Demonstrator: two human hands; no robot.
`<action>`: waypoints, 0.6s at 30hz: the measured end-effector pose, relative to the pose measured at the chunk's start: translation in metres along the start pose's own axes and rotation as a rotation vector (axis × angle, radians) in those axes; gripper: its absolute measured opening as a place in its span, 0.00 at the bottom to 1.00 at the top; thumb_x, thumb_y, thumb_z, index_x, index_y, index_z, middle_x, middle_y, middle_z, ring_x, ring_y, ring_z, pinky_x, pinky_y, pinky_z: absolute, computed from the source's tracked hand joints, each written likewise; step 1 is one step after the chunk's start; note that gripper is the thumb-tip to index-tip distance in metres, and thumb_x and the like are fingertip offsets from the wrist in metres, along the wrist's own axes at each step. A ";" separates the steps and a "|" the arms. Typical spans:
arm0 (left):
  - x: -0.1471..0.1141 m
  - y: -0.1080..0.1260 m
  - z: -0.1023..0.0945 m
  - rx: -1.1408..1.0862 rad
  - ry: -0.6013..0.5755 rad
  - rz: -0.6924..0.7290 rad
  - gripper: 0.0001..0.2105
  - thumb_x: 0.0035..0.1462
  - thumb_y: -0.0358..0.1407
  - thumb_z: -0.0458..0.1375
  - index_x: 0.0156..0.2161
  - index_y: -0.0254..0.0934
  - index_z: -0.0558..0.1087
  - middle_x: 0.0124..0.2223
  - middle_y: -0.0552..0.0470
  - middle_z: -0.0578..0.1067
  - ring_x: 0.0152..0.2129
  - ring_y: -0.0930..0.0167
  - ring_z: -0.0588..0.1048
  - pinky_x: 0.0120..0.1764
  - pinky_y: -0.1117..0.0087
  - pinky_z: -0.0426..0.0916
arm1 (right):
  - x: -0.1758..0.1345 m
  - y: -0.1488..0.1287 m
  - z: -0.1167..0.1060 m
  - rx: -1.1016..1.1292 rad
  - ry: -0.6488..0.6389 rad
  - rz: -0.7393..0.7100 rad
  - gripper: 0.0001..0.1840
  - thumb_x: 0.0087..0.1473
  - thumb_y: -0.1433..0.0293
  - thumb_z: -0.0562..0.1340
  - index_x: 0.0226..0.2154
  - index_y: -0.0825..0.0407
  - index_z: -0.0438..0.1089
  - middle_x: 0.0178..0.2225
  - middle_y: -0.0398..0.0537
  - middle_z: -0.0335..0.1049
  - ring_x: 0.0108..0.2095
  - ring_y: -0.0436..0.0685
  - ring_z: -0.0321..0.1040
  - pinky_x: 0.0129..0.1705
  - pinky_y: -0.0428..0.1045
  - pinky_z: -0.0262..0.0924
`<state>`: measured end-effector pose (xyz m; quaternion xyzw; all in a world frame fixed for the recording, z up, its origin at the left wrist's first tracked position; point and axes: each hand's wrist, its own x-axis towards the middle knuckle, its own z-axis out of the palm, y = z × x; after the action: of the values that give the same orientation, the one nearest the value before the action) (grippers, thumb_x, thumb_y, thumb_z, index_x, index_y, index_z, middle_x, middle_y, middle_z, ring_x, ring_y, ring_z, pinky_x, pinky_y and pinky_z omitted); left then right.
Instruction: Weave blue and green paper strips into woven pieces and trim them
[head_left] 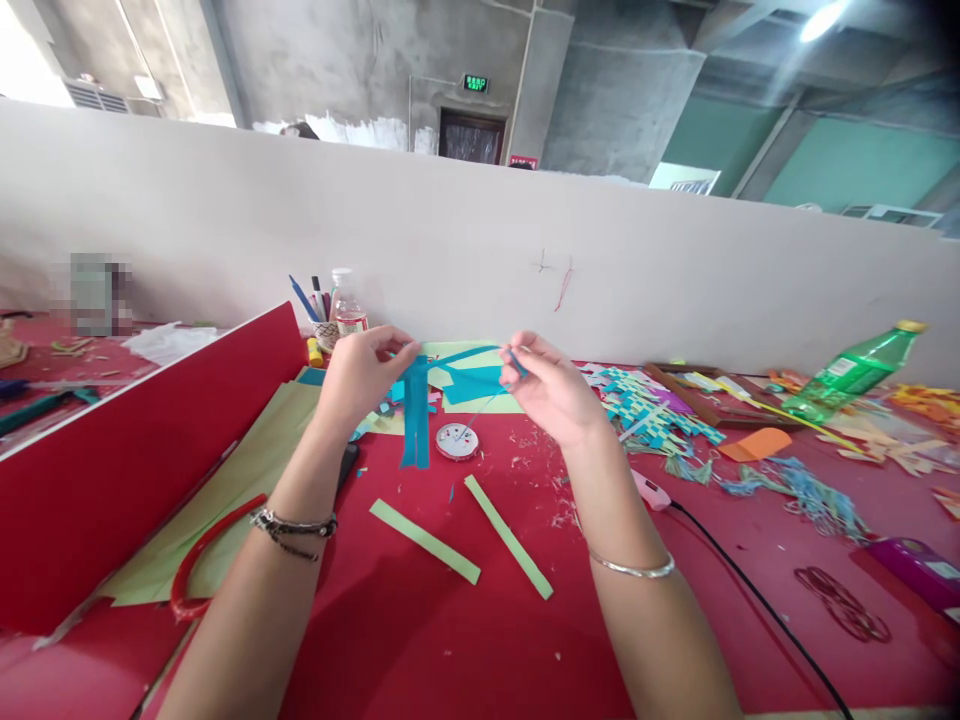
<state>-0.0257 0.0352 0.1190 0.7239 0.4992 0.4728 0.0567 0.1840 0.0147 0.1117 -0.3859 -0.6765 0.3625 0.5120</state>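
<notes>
Both hands are raised over the red table. My left hand (pixel 369 372) pinches blue paper strips (pixel 416 415) between thumb and fingers; they hang down in a bent bunch. A thin blue strip stretches from there across to my right hand (pixel 553 388), whose fingers are closed on its end. Below and between the hands lies a small round white lid (pixel 457 441) with specks and a thin stick across it. Nearer to me, two pale green paper strips (pixel 424 542) rest apart on the table. Sheets of blue and green paper (pixel 476 384) lie behind the hands.
A red divider (pixel 150 450) stands at left, with green sheets (pixel 225 500) and red-handled scissors or a similar red loop (pixel 184 565) beside it. At right are woven paper pieces (pixel 645 410), a tilted green bottle (pixel 859 375) and a pink corded tool (pixel 651 490).
</notes>
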 end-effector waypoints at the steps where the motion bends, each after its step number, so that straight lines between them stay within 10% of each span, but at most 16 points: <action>1: 0.000 0.000 0.001 -0.010 -0.004 -0.009 0.11 0.48 0.40 0.52 0.29 0.35 0.73 0.26 0.54 0.75 0.21 0.75 0.70 0.25 0.77 0.62 | 0.000 0.000 -0.002 0.001 0.035 0.003 0.08 0.51 0.64 0.48 0.34 0.47 0.57 0.32 0.44 0.60 0.28 0.48 0.60 0.33 0.47 0.58; 9: 0.000 -0.003 0.000 0.097 0.117 -0.095 0.11 0.48 0.40 0.52 0.29 0.36 0.73 0.26 0.53 0.75 0.22 0.74 0.71 0.27 0.76 0.62 | -0.004 -0.016 -0.018 0.100 0.253 -0.064 0.08 0.50 0.70 0.51 0.34 0.46 0.62 0.28 0.42 0.61 0.23 0.46 0.56 0.32 0.47 0.59; 14: -0.003 0.009 -0.001 0.009 -0.004 0.050 0.11 0.50 0.40 0.52 0.30 0.36 0.73 0.25 0.55 0.74 0.22 0.75 0.70 0.27 0.78 0.62 | -0.001 -0.007 -0.021 -0.050 0.574 -0.314 0.10 0.47 0.75 0.52 0.28 0.49 0.67 0.36 0.42 0.63 0.21 0.43 0.57 0.26 0.45 0.56; 18: -0.007 0.022 -0.003 -0.026 -0.100 0.166 0.10 0.51 0.40 0.53 0.30 0.36 0.73 0.25 0.56 0.74 0.22 0.76 0.69 0.26 0.78 0.62 | -0.001 -0.004 -0.015 -0.338 0.421 -0.329 0.15 0.47 0.78 0.50 0.25 0.51 0.70 0.32 0.43 0.65 0.22 0.45 0.59 0.25 0.45 0.55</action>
<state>-0.0137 0.0172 0.1285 0.7845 0.4280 0.4458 0.0517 0.1981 0.0134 0.1176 -0.4173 -0.6596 0.0694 0.6212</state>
